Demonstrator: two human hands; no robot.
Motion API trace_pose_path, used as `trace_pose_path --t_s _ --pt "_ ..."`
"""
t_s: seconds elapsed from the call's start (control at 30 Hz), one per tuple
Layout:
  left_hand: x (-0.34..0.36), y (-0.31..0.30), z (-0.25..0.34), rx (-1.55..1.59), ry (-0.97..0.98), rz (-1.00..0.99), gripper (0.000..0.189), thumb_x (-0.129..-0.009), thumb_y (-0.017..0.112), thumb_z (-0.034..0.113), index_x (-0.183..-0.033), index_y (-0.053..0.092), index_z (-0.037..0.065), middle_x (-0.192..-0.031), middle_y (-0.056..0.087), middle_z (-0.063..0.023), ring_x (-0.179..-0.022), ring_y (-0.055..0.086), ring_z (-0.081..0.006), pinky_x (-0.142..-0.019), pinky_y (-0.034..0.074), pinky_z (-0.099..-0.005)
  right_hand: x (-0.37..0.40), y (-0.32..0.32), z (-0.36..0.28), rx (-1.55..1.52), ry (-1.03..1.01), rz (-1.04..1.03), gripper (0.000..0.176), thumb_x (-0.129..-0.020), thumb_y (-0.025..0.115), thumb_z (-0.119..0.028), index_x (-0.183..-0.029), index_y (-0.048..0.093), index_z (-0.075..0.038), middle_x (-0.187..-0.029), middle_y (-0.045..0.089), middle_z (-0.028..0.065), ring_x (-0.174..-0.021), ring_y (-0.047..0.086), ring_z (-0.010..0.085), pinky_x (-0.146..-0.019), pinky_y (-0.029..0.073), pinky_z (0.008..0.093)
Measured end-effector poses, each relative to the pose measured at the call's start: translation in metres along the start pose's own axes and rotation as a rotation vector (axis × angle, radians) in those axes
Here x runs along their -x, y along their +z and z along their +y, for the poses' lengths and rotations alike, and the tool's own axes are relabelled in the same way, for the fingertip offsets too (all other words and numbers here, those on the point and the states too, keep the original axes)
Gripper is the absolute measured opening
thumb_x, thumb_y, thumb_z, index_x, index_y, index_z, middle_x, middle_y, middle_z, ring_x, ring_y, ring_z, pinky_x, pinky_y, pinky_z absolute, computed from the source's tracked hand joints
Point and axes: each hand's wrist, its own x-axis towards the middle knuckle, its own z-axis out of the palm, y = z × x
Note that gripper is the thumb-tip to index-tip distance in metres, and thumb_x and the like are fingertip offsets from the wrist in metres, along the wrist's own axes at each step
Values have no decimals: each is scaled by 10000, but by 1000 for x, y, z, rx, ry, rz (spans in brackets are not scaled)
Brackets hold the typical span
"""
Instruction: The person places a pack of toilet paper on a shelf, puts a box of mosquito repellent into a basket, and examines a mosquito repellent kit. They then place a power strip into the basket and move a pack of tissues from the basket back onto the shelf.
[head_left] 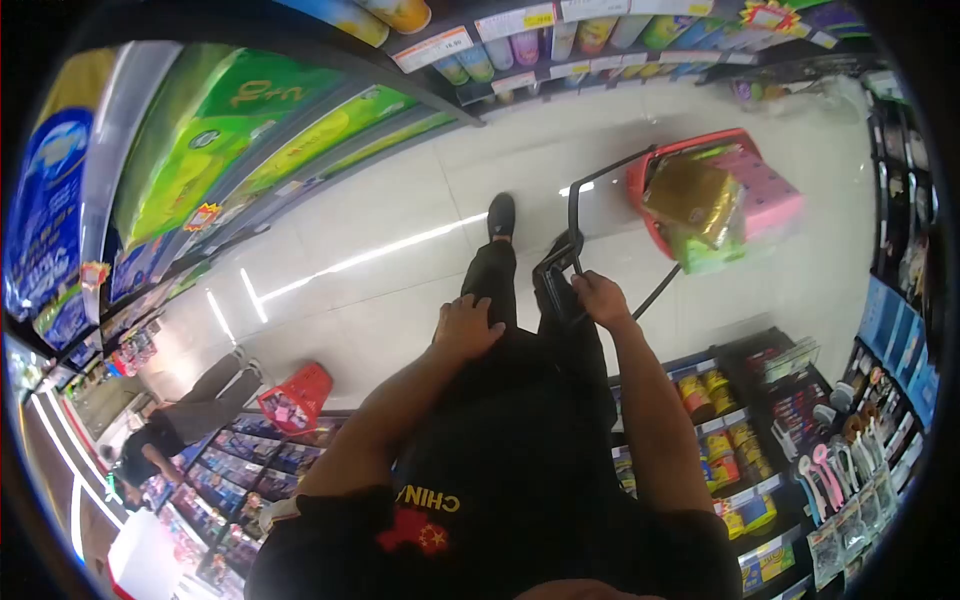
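My right hand (600, 298) is closed round the black handle (574, 215) of a red shopping basket (640, 195), which rests on the floor ahead and to the right. Inside the basket lie a gold package (695, 197), a pink package (765, 190) and a green-and-clear one (705, 250). My left hand (468, 326) lies on my dark-clothed thigh with its fingers apart, holding nothing.
Shelves with green packs (215, 140) line the left, and cans and bottles (525, 48) stand on the far shelf. Racks with brushes (825, 470) are at the right. Another person (160, 430) stands at the lower left near a second red basket (298, 397).
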Motion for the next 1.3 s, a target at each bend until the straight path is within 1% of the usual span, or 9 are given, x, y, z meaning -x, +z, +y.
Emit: trace_pose_path --t_s 0.17,0.23,0.37,0.5,0.67,0.9,1.03,1.2,1.3 --pt "6 -21 13 162 0 101 588 -876 593 492 -1288 596 72 -1292 580 -184 -1230 536 -349 -1042 398 -504 22 -20 23 -56 7 132 540 -971 480 -521 -941 654 -11 -836 673 208 -835 655 386 -746 492 454" --pt "8 -31 19 192 -21 134 605 -879 583 507 -1300 588 72 -1309 579 -182 -1236 536 -350 -1042 406 -499 45 -36 13 -310 60 161 513 -945 556 -491 -902 672 7 -684 623 104 -620 609 176 -594 480 331" --pt "0 -38 25 341 -41 189 616 -885 554 538 -1298 596 83 -1339 576 -171 -1262 524 -342 -1049 415 -473 68 -53 24 -478 25 257 494 -942 569 -472 -933 676 10 -681 592 55 -637 566 134 -586 469 316" --pt "-9 -49 30 414 -49 210 606 -887 537 541 -1289 607 93 -1333 584 -170 -1263 527 -339 -1054 417 -453 95 -74 20 -454 -128 408 499 -946 583 -466 -1081 645 10 -791 609 54 -709 564 135 -619 452 287" --pt "-13 -56 30 412 -5 215 596 -886 536 524 -1285 607 86 -1302 600 -185 -1228 549 -357 -1042 428 -451 124 -98 22 -351 -234 437 706 -897 676 -411 -1381 429 40 -1033 631 119 -924 598 170 -813 480 305" --pt "-9 -56 32 404 59 312 561 -884 559 497 -1237 630 67 -1253 615 -195 -1178 568 -383 -1011 446 -462 128 -91 3 -221 -97 382 845 -784 767 -455 -1371 453 65 -1220 612 222 -1062 614 262 -914 474 347" --pt "-18 -50 27 401 80 308 533 -886 559 498 -1180 660 65 -1187 646 -186 -1144 588 -370 -990 454 -462 131 -80 -8 -71 -83 410 893 -781 688 -624 -1340 490 44 -1282 574 276 -1210 557 393 -1009 434 438" --pt "-25 -57 9 410 88 225 501 -877 556 478 -1064 698 36 -1073 683 -203 -1055 627 -376 -912 481 -470 127 -88 -11 -31 -82 434 937 -769 665 -667 -1364 473 31 -1307 560 274 -1234 543 391 -1022 425 444" --pt "-52 -51 -25 310 159 241 497 -872 529 461 -978 712 11 -1020 691 -219 -996 644 -394 -867 494 -482 125 -92 -22 -30 -37 501 803 -790 694 -579 -1327 503 -14 -1225 591 278 -1185 566 392 -982 445 432"
